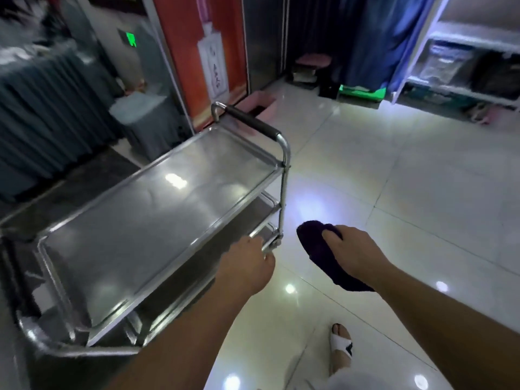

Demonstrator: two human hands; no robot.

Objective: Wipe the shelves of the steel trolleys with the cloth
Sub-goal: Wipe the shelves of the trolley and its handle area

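- Head view looks down at a shiny steel trolley [157,209] on a white tile floor [408,192].
- It has 3 shelves, 1 over the other.
- The left hand [247,266] reaches to a lower shelf edge; I cannot tell if it grips.
- The right hand [354,251] holds a dark purple cloth [318,251] just beside the trolley, fingers curled round it.
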